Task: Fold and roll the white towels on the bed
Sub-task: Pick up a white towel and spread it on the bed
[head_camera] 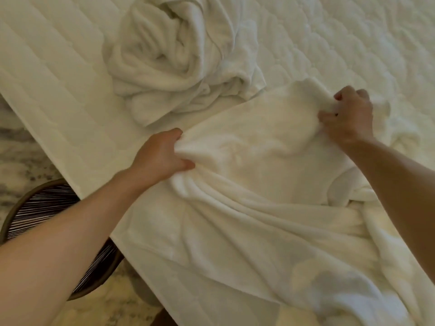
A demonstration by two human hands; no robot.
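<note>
White towel (pixel 247 161) is soft and floppy, so corners are the place to hold; left hand (pixel 160 156) and right hand (pixel 348 114) both clench bunched edges on the bed (pixel 58 90)

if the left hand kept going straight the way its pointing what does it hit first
The left hand already grips the spread towel; carrying on, it would probably meet the near edge of the crumpled towel heap.

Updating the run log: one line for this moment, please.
step: towel not yet folded | left hand: grips its edge | right hand: grips far edge | crumpled towel pile: apart on bed
</note>
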